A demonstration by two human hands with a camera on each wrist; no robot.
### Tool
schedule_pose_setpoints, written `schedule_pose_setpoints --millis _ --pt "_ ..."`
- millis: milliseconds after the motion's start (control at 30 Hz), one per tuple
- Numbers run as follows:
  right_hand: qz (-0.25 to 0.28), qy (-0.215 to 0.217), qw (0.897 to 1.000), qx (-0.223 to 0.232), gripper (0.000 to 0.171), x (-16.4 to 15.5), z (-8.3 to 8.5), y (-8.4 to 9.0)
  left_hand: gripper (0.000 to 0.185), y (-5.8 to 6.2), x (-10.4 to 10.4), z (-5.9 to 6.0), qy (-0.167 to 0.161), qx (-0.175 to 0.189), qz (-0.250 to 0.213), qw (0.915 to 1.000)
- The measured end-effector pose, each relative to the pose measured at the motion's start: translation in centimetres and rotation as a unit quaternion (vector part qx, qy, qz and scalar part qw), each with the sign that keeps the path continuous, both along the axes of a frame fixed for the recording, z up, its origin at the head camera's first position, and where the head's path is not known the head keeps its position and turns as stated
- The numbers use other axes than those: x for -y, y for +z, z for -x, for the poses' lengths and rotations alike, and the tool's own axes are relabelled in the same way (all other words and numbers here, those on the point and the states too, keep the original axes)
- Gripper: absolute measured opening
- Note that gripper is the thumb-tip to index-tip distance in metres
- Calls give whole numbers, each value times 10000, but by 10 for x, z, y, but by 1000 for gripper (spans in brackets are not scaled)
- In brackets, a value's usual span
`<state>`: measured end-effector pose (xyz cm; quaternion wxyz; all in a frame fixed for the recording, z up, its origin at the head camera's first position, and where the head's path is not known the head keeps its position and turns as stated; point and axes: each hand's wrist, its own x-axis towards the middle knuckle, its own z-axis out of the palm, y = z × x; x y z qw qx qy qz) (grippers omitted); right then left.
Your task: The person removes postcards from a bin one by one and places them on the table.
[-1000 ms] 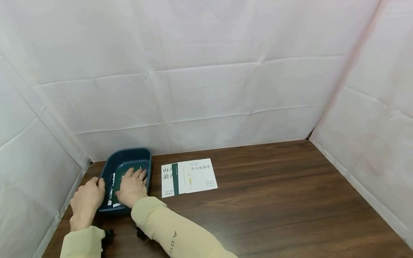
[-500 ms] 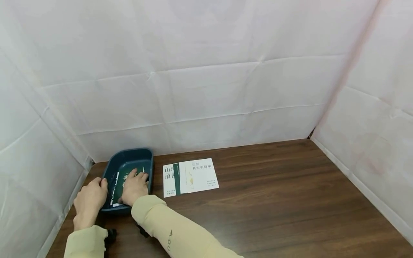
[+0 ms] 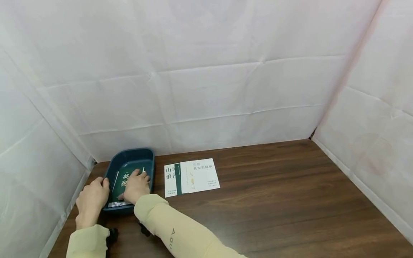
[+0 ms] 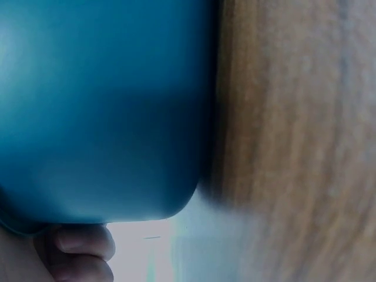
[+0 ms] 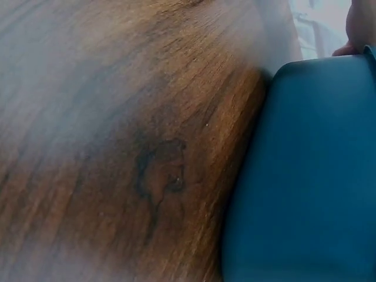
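A dark blue plastic tray [image 3: 129, 153] stands at the table's back left. My left hand [image 3: 93, 197] grips its left rim; in the left wrist view the fingers [image 4: 85, 242] are curled at the tray's outer wall [image 4: 100, 117]. Inside lies a dark green card [image 3: 120, 186] with pale printed characters, on top of white printed paper [image 3: 117, 204] that peeks out at the near end. My right hand [image 3: 137, 188] rests on the green card with its fingers spread towards the tray's right side, hiding part of the print. The right wrist view shows only the tray's outside and tabletop.
Several overlapping cards, white ones [image 3: 201, 175] and a dark green one [image 3: 178, 179], lie flat to the right of the tray. The brown wooden table [image 3: 274, 193] is bounded by white cloth walls [image 3: 206, 89] at the back and sides.
The green card has shifted and straightened within the tray under my right hand, uncovering more of its print and covering white paper at its left. My left hand keeps its hold on the rim.
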<state>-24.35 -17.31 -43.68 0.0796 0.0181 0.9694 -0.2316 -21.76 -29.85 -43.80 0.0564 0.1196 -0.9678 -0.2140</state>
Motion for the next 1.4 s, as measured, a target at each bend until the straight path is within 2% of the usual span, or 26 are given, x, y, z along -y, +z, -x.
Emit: schedule_pose_setpoints --millis 100,333,467,600,700,1000,1167,1400 --pt "85 -10 9999 95 107 -1 0 -1 39 0 -1 0 -20 85 -26 10000" --pt "332 59 9994 29 100 -3 0 3 43 2 -3 0 33 -3 17 10000" --pt "982 -102 9951 20 97 -7 -1 5 44 0 -3 0 58 30 25 10000" --pt "1764 -273 9839 64 98 -8 0 5 45 -1 -1 0 45 45 26 10000" --pt "2003 -436 9786 183 99 -8 -1 3 45 -3 -1 -1 38 75 21 10000" --pt "2319 -806 9692 221 95 -10 4 1 43 -4 -5 0 112 20 79 9999" --pt "2476 -914 9645 81 92 -9 8 0 44 -3 -5 2 134 34 117 9998" --pt "2437 -853 9660 118 92 -7 10 -4 44 -5 -4 2 118 -30 112 9999"
